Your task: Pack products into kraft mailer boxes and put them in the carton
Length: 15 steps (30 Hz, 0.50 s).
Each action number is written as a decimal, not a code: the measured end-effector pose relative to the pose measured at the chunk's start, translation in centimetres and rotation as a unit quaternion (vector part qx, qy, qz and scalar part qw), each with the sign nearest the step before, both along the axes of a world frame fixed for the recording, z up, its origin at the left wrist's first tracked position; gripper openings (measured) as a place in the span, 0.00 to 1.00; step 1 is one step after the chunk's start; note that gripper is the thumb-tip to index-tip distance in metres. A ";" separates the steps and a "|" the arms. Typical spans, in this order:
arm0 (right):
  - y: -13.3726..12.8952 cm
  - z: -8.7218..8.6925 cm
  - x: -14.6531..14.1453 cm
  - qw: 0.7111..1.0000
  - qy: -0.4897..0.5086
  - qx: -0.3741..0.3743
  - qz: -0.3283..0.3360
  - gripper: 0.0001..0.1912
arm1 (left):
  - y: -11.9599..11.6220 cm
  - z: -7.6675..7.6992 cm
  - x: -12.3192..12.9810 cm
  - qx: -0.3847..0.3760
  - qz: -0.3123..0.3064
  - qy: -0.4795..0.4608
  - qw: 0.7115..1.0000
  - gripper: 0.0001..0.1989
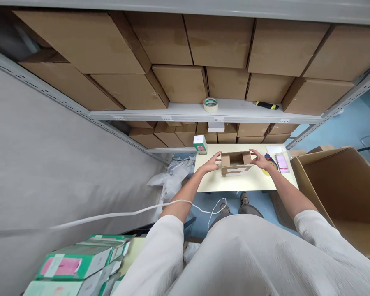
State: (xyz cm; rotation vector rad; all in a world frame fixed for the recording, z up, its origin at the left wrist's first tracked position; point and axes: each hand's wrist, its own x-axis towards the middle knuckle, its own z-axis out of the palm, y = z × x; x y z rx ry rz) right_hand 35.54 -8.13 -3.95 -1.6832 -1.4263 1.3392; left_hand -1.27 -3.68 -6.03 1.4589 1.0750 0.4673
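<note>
A small brown cardboard box (237,169) with its top open stands on the pale yellow table (209,183), a white label on its near side. At its left end is my left hand (212,163), fingers apart, the fingertips close to the box edge. My right hand (259,159) is at the right end, its fingers spread by the upper corner. Whether the fingertips press on the cardboard is too small to tell. Beside my right wrist lies a tape dispenser (270,161) with yellow tape, partly covered by the hand.
A green and white box (200,144) stands at the table's back left; pink-screened phone-like item (282,163) at right. Shelves hold brown boxes, a tape roll (210,105) and a cutter (266,105). A large open carton (314,193) is right. A white cable (126,213) crosses my left arm.
</note>
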 end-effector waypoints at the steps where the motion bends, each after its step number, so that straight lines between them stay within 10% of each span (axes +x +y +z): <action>1: 0.0 -0.2 0.1 1.000 0.001 0.015 -0.002 0.46 | 0.0 0.0 -0.2 -0.003 -0.009 -0.015 1.000 0.56; 10: -0.3 -0.8 0.5 0.994 0.099 -0.014 -0.037 0.22 | -0.2 -1.5 1.1 0.064 0.046 -0.059 0.995 0.37; 15: -0.7 -1.0 -0.6 0.998 0.056 0.015 -0.033 0.25 | -0.2 -2.6 2.4 0.111 0.096 -0.014 0.989 0.28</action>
